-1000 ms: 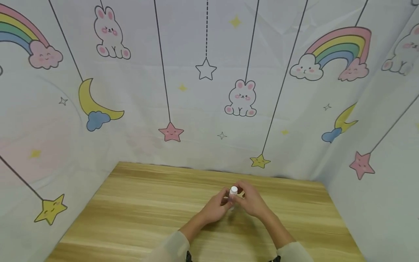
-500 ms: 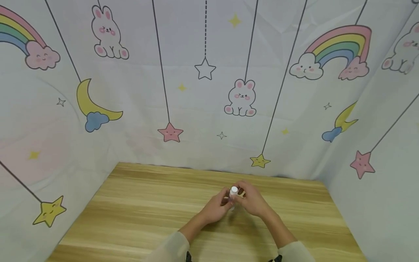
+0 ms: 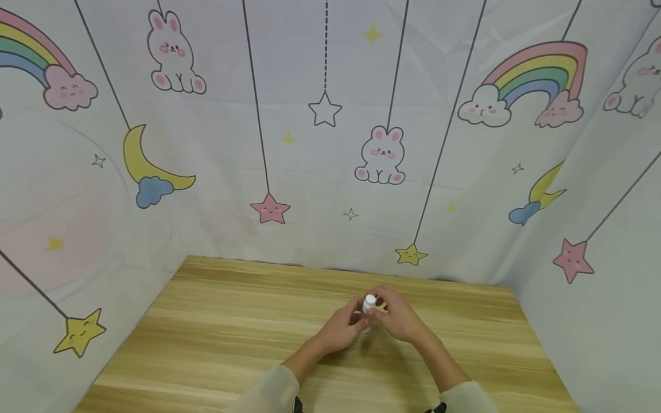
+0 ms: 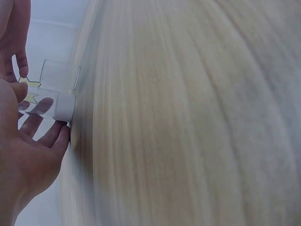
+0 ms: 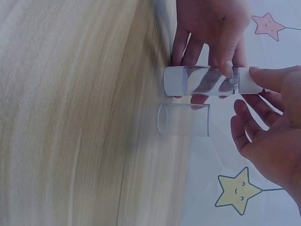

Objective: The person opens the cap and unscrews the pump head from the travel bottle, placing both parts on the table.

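Work Seemed Begun, Not Yet Complete

Behind everything stood a wall of printed cloth (image 3: 310,166), and before it lay the wooden bench (image 3: 232,315). Over the bench reached a person's two pale sleeves (image 3: 271,390). The left hand (image 3: 338,330) had its grip clamped around the body of a bottle (image 5: 195,80). The right hand (image 3: 397,315) was at the top, and its grip pinched there with thumb and fingers. The bottle was upright between the hands, its white base (image 5: 174,81) downward, and it seemed to rest on the bench. Just beside it, on the bench, stood a clear cylinder (image 5: 188,120), like a cover, which neither grip held. The smallest piece, the white cap (image 5: 248,81), sat on the bottle, inside the right grip.

As I judged it, one part was done: the clear cylinder was already apart from the bottle. The white cap was not apart, and I could not tell whether it was loose or tight. Therefore the work at the cap seemed to be left.
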